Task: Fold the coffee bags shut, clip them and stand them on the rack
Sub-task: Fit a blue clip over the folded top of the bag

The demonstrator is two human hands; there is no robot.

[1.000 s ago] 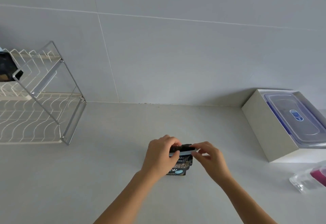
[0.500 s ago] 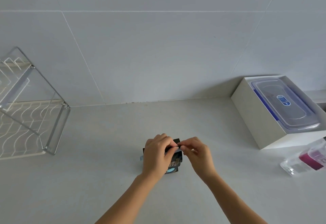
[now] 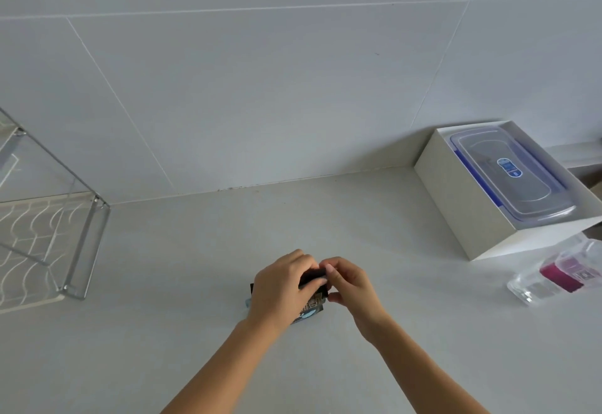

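A pale countertop (image 3: 163, 332) is seen running back to a tiled wall (image 3: 293, 87). At about nine o'clock, cut off by the frame's edge, the wire rack (image 3: 49, 244) is found; no bag can be made out on the part of it that shows. At about two o'clock a white box (image 3: 456, 201) is set against the wall, and a clear lidded container (image 3: 511, 172) is held inside it. Just below the box, at three o'clock, a clear packet with magenta contents (image 3: 560, 273) is laid on the counter.

Near the middle, toward six o'clock, a small dark coffee bag (image 3: 309, 307) is stood on the counter, mostly hidden by both hands. The left hand (image 3: 280, 286) is curled over the bag's top and left side, gripping it. The right hand (image 3: 350, 286) is closed in a pinch at the top edge, where a dark strip (image 3: 312, 275) is held between the fingers (whether this is the folded flap or a clip cannot be told).

The folding or clipping of this bag is judged to be under way and not finished. Standing it on the rack is left, well apart at nine o'clock. No other coffee bags are seen, so the remaining count cannot be judged.
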